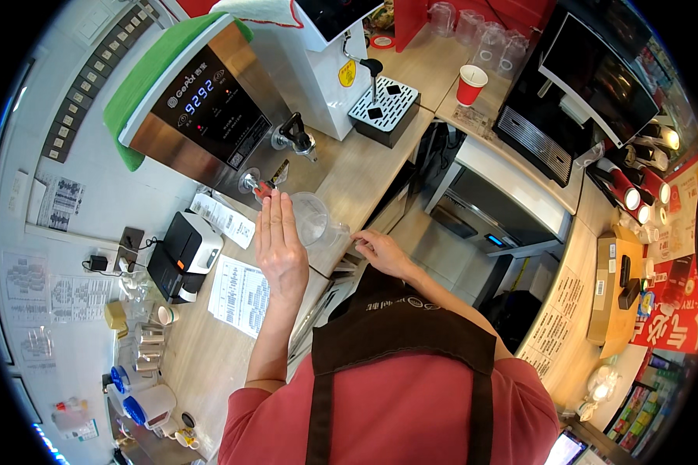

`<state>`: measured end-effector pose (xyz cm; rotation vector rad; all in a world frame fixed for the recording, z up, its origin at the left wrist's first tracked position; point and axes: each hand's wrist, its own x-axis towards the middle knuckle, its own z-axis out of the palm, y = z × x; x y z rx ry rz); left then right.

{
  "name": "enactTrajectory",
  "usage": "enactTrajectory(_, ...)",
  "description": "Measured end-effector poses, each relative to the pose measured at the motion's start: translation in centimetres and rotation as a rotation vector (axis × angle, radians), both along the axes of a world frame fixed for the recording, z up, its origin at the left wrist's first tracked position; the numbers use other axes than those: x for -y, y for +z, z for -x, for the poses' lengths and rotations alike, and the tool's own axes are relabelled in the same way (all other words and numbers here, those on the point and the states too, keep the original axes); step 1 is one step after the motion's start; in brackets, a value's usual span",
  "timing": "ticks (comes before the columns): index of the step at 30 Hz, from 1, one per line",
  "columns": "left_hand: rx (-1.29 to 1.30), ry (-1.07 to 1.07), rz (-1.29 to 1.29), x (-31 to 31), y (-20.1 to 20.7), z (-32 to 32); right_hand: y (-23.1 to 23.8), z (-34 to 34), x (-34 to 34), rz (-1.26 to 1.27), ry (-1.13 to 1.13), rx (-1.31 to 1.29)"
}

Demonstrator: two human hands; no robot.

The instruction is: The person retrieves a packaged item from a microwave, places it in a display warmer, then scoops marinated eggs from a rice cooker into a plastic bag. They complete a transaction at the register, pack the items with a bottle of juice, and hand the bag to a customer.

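Note:
My left hand (281, 246) reaches up with its fingers stretched out side by side. Its fingertips meet the red tap lever (264, 188) on the steel water dispenser (209, 93); the thumb is hidden. Just right of these fingers is a clear jug (312, 217), close beneath the tap. My right hand (385, 253) is closed at the jug's handle, at the counter's front edge. I cannot make out the water level in the jug. A second tap with a black lever (292, 130) sits farther along the dispenser.
A label printer (184, 254) and printed sheets (240, 297) lie left of my left forearm. Beyond the dispenser stands a white machine with a drip tray (384, 108). A red paper cup (471, 84) is on the far counter, near a black machine (570, 101).

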<state>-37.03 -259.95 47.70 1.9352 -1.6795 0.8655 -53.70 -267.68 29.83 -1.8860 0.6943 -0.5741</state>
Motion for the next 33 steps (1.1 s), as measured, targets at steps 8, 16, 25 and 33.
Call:
enactTrajectory(8, 0.004, 0.014, -0.001, 0.1, -0.1, 0.2, -0.8, 0.2, 0.8, -0.064, -0.024, 0.038)
enactTrajectory(16, -0.043, 0.026, -0.018, 0.2, -0.5, 0.1, -1.7, 4.0, 9.2, 0.102, -0.213, -0.005)
enactTrajectory(25, -0.039, 0.084, -0.041, 0.6, -0.5, 0.3, -5.3, 12.8, 36.5, 0.078, -0.977, 0.082)
enactTrajectory(33, -0.024, 0.158, -0.059, 1.1, 0.5, 1.2, -8.6, 12.5, 49.2, 0.060, -1.124, 0.155)
